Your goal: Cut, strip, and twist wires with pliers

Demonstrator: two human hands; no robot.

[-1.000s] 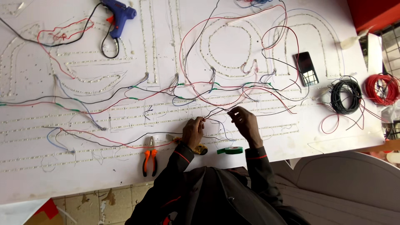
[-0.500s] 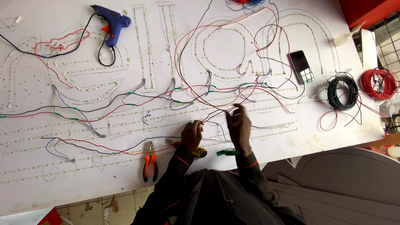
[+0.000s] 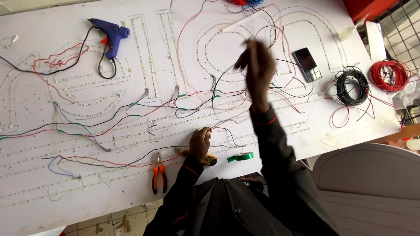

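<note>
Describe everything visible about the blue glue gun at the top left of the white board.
The blue pistol-shaped plastic glue gun lies flat on its side on the white sign board, nozzle toward the upper left, handle slanting down. It has an orange trigger, and a black cord leaves the handle base and loops across the board. No hand touches it; a red wire runs close to its left.

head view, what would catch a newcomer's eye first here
The raised right hand, blurred above the middle of the white board, which is crossed by a tangle of red, black and green wires. The left hand rests low on the board pinching wire ends, orange-handled pliers to its left. A blue glue gun lies top left; black and red wire coils sit right.
</note>
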